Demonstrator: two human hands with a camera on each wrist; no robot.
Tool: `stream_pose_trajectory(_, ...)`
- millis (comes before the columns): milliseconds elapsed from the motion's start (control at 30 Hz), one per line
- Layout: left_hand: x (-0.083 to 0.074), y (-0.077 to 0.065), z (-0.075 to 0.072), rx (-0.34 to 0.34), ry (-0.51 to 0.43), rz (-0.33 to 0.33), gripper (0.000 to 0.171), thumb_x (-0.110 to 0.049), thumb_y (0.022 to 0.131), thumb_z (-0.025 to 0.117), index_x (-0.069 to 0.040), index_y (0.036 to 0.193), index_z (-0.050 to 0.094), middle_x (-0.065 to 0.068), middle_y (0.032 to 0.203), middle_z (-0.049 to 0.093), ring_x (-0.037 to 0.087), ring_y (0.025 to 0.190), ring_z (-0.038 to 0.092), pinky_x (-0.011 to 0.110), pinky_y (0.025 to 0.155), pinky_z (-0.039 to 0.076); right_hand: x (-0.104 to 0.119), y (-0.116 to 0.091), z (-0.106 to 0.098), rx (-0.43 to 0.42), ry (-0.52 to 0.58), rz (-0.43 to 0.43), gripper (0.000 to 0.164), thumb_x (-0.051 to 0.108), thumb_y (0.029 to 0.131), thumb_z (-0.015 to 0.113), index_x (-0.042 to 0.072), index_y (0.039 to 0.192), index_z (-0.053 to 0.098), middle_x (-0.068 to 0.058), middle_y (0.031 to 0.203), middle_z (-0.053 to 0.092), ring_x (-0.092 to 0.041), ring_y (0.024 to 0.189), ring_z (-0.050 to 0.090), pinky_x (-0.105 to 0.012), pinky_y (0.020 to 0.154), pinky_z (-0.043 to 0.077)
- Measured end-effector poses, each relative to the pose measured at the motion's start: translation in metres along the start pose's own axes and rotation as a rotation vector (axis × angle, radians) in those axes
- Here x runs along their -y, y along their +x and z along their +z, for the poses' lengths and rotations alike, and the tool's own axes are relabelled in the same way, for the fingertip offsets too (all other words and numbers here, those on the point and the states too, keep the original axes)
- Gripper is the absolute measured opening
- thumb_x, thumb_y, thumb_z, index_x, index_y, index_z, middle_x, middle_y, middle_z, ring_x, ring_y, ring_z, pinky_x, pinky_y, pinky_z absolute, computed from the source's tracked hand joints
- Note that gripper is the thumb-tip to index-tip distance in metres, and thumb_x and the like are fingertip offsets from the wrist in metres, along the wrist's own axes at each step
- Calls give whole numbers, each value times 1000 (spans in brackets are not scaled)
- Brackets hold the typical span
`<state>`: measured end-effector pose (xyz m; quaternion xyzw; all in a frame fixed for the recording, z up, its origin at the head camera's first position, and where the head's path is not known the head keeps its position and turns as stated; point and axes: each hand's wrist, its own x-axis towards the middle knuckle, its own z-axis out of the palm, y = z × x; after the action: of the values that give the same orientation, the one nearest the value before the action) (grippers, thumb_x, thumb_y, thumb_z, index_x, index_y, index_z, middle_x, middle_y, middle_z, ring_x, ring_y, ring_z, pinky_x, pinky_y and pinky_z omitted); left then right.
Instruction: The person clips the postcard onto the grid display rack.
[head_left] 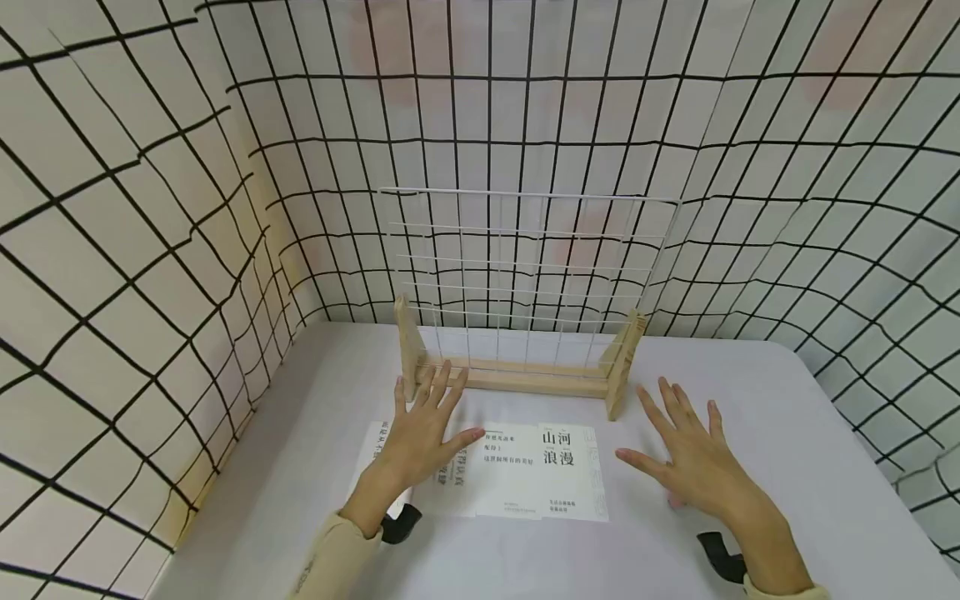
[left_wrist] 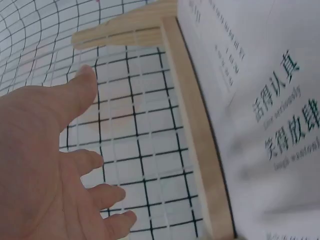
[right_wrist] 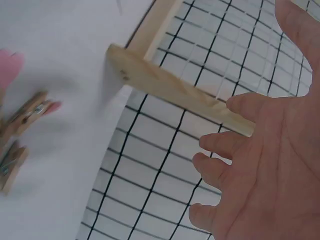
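Observation:
My left hand (head_left: pixel 416 442) has its fingers spread above printed white cards (head_left: pixel 510 487), its fingertips overlapping the wooden base (head_left: pixel 525 383) of a stand in the head view. A white wire grid panel (head_left: pixel 525 194) rises from that base between two wooden end pieces. Nothing is held in the left palm. To the right of the cards, my right hand (head_left: pixel 693 462) is spread out too, holding nothing. Wooden clothespins (right_wrist: pixel 25 120), one with a pink heart (right_wrist: pixel 10 67), lie on the table in the right wrist view; the right hand mostly hides them from the head camera.
The white table (head_left: pixel 330 367) is surrounded by a black-lined grid backdrop (head_left: pixel 487 79) at the back and sides. Black wrist straps (head_left: pixel 401 523) show below both hands. Beige sleeves (head_left: pixel 333 558) cover the forearms.

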<state>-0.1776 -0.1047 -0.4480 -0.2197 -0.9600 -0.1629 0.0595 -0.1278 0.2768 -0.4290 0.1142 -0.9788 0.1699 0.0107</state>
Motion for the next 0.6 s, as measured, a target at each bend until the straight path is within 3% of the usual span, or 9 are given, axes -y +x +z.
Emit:
stream_pose_trajectory(133,-7,4,11,8,-9,27,85,-58,99,59,-16,165,25,19,171,22,44,157,24,75,122,9,-16,-14,3,10,9,44,99,64,96,60,13,167,14,-29,171,5,-50,158,4,-69,120,-20)
stream_pose_trajectory(333,-23,15,27,30,-76,85,76,-45,94,74,-9,155,46,24,160,43,46,147,42,74,119,21,-46,-33,13,45,39,87,97,62,98,59,11,167,14,-33,169,6,-55,156,7,-72,116,-24)
stream_pose_trajectory(467,-38,26,39,8,-95,107,65,-40,88,82,-9,141,61,16,138,62,34,126,58,59,110,40,-64,-42,21,54,51,97,94,57,98,61,6,165,19,-39,165,15,-61,150,18,-80,114,-15)
stream_pose_trajectory(600,-49,39,52,26,-149,85,58,-39,83,86,-12,132,69,7,123,65,24,114,58,42,96,42,-78,-49,26,62,54,104,89,53,98,63,0,161,28,-43,160,24,-64,144,27,-84,112,-1)
